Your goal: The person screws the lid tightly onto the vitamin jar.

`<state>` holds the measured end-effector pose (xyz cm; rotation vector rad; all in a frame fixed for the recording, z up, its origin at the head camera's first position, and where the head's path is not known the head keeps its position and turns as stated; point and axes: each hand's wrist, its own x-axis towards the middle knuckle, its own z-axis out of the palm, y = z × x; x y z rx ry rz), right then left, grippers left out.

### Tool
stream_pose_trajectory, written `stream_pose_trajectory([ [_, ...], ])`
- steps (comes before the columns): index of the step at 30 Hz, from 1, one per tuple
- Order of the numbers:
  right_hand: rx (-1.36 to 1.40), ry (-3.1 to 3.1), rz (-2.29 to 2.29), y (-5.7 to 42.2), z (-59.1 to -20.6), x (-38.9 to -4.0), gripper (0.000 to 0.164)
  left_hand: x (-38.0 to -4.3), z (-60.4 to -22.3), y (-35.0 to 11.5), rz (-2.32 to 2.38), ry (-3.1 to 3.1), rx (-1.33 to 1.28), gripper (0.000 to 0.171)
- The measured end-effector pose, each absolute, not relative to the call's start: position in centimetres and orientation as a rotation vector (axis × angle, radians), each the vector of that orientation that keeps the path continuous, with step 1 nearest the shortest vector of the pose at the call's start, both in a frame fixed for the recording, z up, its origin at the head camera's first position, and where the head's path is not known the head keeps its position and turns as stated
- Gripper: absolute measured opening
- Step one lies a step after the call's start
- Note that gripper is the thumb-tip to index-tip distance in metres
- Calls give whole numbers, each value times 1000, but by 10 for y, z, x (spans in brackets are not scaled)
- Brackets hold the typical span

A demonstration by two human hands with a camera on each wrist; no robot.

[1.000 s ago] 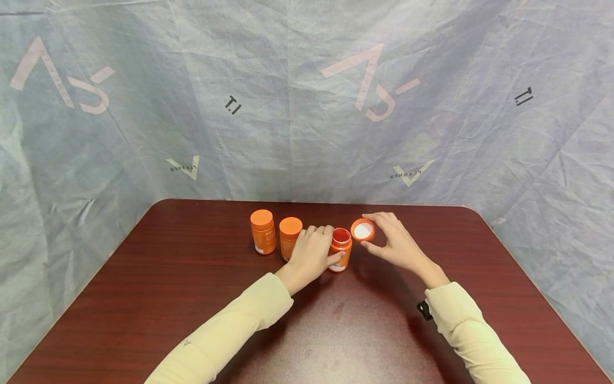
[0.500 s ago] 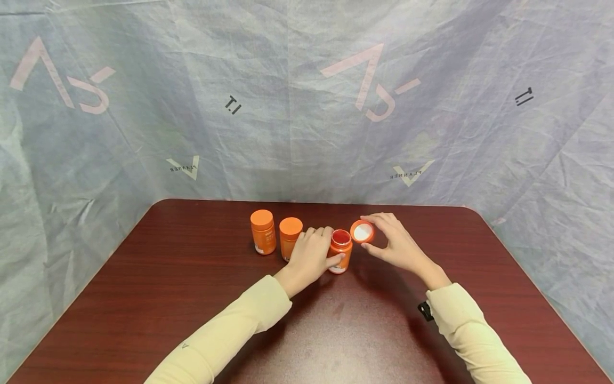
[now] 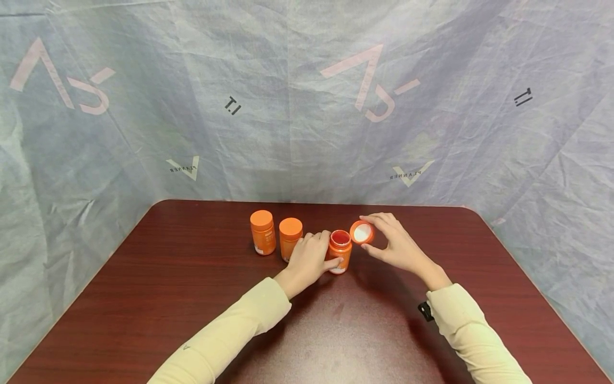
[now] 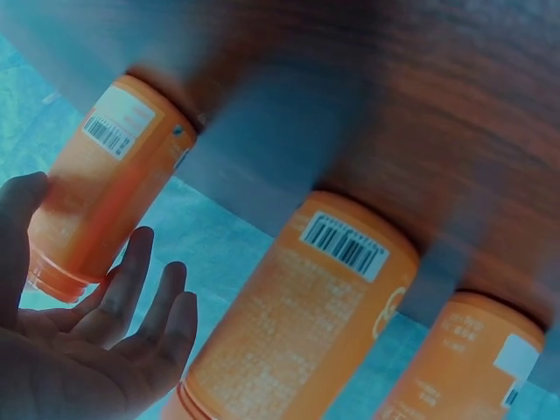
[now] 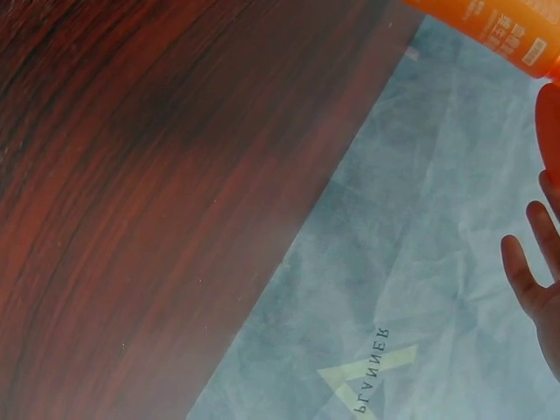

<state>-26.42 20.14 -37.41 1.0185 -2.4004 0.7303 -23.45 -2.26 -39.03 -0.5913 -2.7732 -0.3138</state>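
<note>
An uncapped orange bottle [image 3: 339,252] stands upright on the table, red showing inside its mouth. My left hand [image 3: 309,260] holds it from the left, with the thumb across its front; in the left wrist view this hand [image 4: 105,350] has thumb and fingers on either side of the bottle [image 4: 109,179] near its threaded neck. My right hand [image 3: 395,240] pinches the orange lid [image 3: 362,232] by its edge, white inner face toward the head camera, just right of the bottle mouth. In the right wrist view the lid [image 5: 549,131] is partly cut off.
To the left, two capped orange bottles stand upright: one bottle [image 3: 290,240] right beside my left hand, the other bottle [image 3: 263,232] farther left. A grey printed cloth [image 3: 288,106] hangs behind and beside the dark red wooden table [image 3: 144,298].
My left hand has shifted slightly left and toward me on the bottle. The lid has tilted and moved a little left in my right hand. The capped bottles have stayed put.
</note>
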Motion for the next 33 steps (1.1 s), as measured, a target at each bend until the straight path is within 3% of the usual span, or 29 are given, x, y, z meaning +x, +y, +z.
stream_pose_trajectory([
  [33,1065,-2360,776,199,-371,-266,59,-235,-403,-23,-346,-2826,-547,52],
])
